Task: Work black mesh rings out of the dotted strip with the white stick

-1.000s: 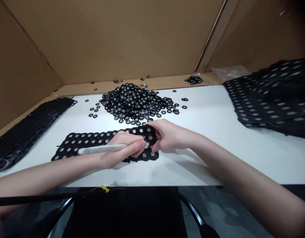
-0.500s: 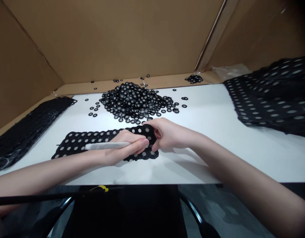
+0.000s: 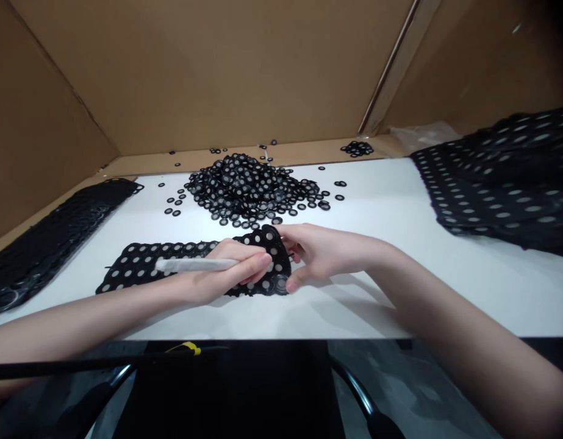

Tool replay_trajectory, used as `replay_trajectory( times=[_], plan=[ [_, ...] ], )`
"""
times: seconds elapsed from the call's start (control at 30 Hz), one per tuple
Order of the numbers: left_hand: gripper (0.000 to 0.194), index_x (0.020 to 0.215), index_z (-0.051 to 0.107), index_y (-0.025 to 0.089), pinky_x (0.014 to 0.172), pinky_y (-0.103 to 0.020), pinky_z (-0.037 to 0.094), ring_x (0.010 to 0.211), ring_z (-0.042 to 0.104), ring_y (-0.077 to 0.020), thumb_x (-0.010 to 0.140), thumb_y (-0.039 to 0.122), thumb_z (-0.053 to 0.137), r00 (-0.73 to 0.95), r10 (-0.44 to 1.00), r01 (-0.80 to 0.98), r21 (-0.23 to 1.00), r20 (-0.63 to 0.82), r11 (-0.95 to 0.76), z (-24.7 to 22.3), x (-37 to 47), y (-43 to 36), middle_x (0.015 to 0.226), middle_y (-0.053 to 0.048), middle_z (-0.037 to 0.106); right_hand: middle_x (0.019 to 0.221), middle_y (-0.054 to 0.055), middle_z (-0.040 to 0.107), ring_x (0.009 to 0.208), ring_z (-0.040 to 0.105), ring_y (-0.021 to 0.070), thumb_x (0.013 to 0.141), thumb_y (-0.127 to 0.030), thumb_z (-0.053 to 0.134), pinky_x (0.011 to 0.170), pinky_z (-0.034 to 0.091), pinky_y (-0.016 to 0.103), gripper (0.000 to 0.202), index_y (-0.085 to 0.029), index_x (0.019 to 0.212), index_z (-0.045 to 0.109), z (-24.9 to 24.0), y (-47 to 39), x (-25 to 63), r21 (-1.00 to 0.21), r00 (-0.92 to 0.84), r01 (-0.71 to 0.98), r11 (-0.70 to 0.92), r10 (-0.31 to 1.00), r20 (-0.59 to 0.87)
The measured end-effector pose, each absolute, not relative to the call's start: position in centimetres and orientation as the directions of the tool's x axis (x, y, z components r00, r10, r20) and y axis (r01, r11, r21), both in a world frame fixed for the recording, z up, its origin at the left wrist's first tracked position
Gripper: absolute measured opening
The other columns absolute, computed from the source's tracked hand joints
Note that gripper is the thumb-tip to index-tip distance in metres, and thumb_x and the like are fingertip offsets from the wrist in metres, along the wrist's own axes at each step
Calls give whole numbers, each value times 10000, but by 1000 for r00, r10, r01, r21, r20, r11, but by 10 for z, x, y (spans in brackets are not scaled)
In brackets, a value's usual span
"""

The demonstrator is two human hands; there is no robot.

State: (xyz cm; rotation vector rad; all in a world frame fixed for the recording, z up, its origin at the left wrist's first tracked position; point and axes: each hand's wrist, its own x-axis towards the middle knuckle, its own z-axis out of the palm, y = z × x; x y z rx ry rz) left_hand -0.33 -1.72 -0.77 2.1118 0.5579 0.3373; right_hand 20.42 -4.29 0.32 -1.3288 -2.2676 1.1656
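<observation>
A black strip with rows of pale round dots (image 3: pixel 139 263) lies on the white table, its right end slightly raised. My left hand (image 3: pixel 238 268) is closed round a white pen-like tool (image 3: pixel 194 264) and rests over the strip; the tool's working tip is hidden by the fingers. At the strip's right end is my right hand (image 3: pixel 311 253), thumb at the lower corner and fingers behind the raised edge, pinching it. Behind the strip sits a heap of small black rings with pale centres (image 3: pixel 244 183).
Black ringed material (image 3: pixel 57 231) lies along the left side. A large dotted black sheet (image 3: pixel 501 183) covers the right back. Cardboard walls (image 3: pixel 217 73) enclose the table (image 3: pixel 468 292). A small ring pile (image 3: pixel 357 149) sits at the back, and a black chair (image 3: pixel 226 390) is below.
My right hand has shifted slightly right, its thumb lower and farther from the fingers. The strip's right end has tilted up a little. My left hand has barely moved.
</observation>
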Motion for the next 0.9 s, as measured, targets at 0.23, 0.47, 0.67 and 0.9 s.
replay_trajectory(
  times=[0.23, 0.47, 0.67, 0.9],
  plan=[
    [464, 535, 448, 149, 532, -244, 320, 520, 397, -98, 939, 353, 346, 853, 520, 171, 917, 45, -361, -2, -9, -23, 522, 7, 447, 673, -80, 457, 581, 411, 82, 570, -134, 749, 500, 317, 214, 393, -203, 774, 421, 4, -44, 203, -792, -555, 565, 231, 817, -158],
    [413, 557, 415, 167, 560, -258, 344, 532, 404, -107, 945, 283, 334, 885, 466, 248, 855, -8, -456, 0, -3, -31, 548, 6, 445, 626, -88, 437, 553, 425, 80, 587, -163, 740, 486, 319, 217, 389, -214, 729, 381, 7, -44, 205, -779, -566, 582, 233, 804, -183],
    [418, 563, 409, 173, 555, -251, 346, 529, 408, -105, 952, 302, 322, 885, 466, 245, 848, 3, -470, -2, -3, -31, 543, 9, 433, 620, -87, 446, 554, 432, 85, 597, -167, 723, 494, 322, 219, 363, -211, 754, 399, 8, -45, 203, -767, -569, 595, 240, 800, -191],
    [417, 554, 398, 171, 535, -256, 330, 502, 389, -102, 951, 280, 327, 915, 403, 213, 871, -19, -442, -2, 0, -30, 523, 12, 412, 648, -70, 487, 584, 445, 94, 612, -156, 699, 513, 342, 216, 308, -196, 800, 458, 9, -45, 203, -749, -604, 593, 295, 778, -172]
  ],
)
